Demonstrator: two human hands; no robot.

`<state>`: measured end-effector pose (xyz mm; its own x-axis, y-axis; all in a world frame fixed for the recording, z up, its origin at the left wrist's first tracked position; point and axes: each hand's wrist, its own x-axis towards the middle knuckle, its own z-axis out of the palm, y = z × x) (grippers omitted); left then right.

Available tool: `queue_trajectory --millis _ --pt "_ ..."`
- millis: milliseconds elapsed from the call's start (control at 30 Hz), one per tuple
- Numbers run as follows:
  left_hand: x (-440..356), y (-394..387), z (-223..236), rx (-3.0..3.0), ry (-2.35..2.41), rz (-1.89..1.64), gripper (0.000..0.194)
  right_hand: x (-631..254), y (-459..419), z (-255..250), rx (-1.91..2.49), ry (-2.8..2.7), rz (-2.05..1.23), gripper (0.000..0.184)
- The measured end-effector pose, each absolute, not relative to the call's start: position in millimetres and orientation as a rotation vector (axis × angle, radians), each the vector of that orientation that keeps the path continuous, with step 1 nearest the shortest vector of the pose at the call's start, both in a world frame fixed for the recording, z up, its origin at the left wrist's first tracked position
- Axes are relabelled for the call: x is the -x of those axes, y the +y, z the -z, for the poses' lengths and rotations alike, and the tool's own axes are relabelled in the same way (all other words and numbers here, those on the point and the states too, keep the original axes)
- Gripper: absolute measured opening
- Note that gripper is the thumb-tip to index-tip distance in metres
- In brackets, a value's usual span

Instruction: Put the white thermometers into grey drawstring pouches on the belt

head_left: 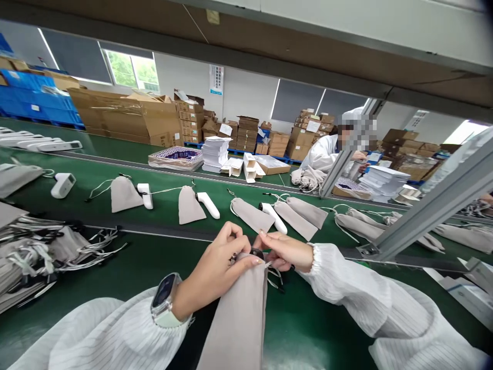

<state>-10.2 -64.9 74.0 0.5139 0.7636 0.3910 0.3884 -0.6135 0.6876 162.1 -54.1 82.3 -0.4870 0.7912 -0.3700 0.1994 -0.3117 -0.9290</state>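
Observation:
My left hand (219, 264) pinches the top edge of a grey drawstring pouch (239, 318) that hangs down toward me. My right hand (285, 250) is closed on the pouch's mouth beside a small black cord stopper (257, 252). Both sleeves are white, and a watch (165, 303) sits on my left wrist. Just beyond my hands, on the green belt (162, 205), lie several more grey pouches (190, 206) paired with white handheld devices (208, 204).
A pile of empty pouches with cords (42, 257) lies at the left. A slanted metal frame post (427, 210) crosses the right side. A person in white (327, 151) works across the belt. Cardboard boxes (142, 121) and stacks of white boxes (215, 153) stand behind.

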Motion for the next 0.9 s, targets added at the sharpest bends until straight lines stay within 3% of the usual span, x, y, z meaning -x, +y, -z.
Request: queue_trajectory --millis 167,333,467,567,667,767,833,900 --pt "23.3 -57.2 -80.0 -2.283 0.971 -0.818 0.023 -170.9 -65.2 -79.8 1.314 -1.915 -1.692 0.065" --pt "55.1 -62.1 -86.6 -2.207 1.048 -0.376 0.032 -209.7 -64.4 -77.5 1.28 -1.782 -1.099 0.051" --pt "34.3 -79.7 -100.1 -1.999 0.861 -0.643 0.037 -168.2 -91.0 -59.5 0.936 -1.834 -1.493 0.076" --pt "9.0 -82.3 -109.4 -1.916 0.663 -0.8 0.036 -129.2 -106.0 -53.7 0.736 -1.814 -1.645 0.058" --pt "1.2 -70.6 -99.4 -2.029 0.804 -1.021 0.027 -155.6 -77.1 -70.3 1.086 -1.627 -1.135 0.043" --pt "1.1 -59.4 -60.6 -2.4 0.98 -0.96 0.031 -236.8 -13.1 -97.4 1.666 -1.349 -0.087 0.041" --pt "0.0 -60.1 -28.9 -2.678 0.806 -0.651 0.044 -288.8 25.8 -106.8 1.869 -1.266 0.093 0.061" --pt "0.8 -68.1 -5.3 -2.793 0.733 -0.494 0.048 -322.2 48.6 -102.5 2.248 -1.318 0.182 0.064"
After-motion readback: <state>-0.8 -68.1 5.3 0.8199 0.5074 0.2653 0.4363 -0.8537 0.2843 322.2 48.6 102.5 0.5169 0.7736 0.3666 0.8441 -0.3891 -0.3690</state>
